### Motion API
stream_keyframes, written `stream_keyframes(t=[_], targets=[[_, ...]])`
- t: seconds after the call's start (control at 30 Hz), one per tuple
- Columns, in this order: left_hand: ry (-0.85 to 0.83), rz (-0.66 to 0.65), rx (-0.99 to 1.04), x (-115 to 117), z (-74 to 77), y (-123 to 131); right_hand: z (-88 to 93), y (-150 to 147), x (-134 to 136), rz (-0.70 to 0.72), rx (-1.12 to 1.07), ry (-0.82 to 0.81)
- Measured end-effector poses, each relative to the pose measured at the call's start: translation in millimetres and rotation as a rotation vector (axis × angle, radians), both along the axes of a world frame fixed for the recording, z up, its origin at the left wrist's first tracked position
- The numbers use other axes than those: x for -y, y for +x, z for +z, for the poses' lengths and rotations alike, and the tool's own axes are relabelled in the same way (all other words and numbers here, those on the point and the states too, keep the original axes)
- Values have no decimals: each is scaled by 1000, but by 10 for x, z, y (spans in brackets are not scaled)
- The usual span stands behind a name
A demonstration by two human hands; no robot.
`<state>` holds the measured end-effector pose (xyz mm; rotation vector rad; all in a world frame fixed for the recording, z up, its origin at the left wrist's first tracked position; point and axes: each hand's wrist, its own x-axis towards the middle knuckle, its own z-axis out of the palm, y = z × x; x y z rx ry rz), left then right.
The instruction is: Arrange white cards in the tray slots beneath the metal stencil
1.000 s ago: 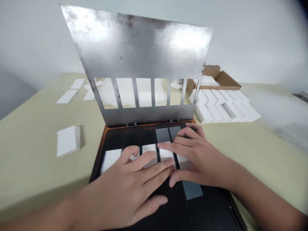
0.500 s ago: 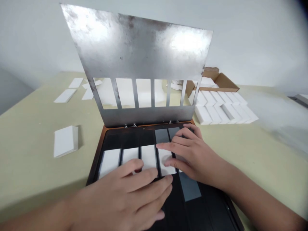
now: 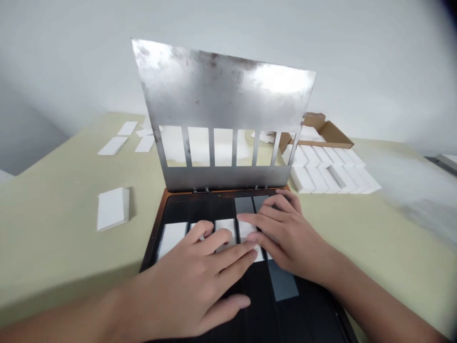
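White cards lie in a row on a black board [image 3: 193,209]. My left hand [image 3: 200,271] is spread low over the row, fingers apart. Its longest fingertips reach the lower part of a white card [image 3: 249,229], and its thumb points right above the black surface. From the right, my right hand [image 3: 285,228] rests at the same card. Its index fingertip is at the card's upper left corner, its thumb on the card's face. Both hands partly cover the cards. Hinged to the board's far edge, a metal frame [image 3: 221,105] with a row of rectangular openings stands raised.
A stack of white cards [image 3: 112,209] sits left of the board. Loose cards [image 3: 113,146] lie farther back. At the back right are rows of white card stacks [image 3: 332,178] and an open cardboard box [image 3: 335,136]. Grey strips [image 3: 283,281] show on the board.
My left hand's fingertips have moved up and right onto the card by my right hand, its thumb now spread away. My right hand stays nearly in place. The view has shifted slightly.
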<state>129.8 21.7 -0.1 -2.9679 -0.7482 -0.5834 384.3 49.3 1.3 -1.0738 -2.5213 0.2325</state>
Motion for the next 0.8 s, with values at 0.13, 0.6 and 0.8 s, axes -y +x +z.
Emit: stream_keyframes(t=[0.13,0.6,0.8], targets=[[20,-27,-30,-15,0,3,-32,-1,3,-136,156,86],[22,-19,-26,-15,-13,2,-35,-39,-4,-72,-80,42],[-16,-9,-21,-14,7,2,-36,-29,34,7,-79,118]])
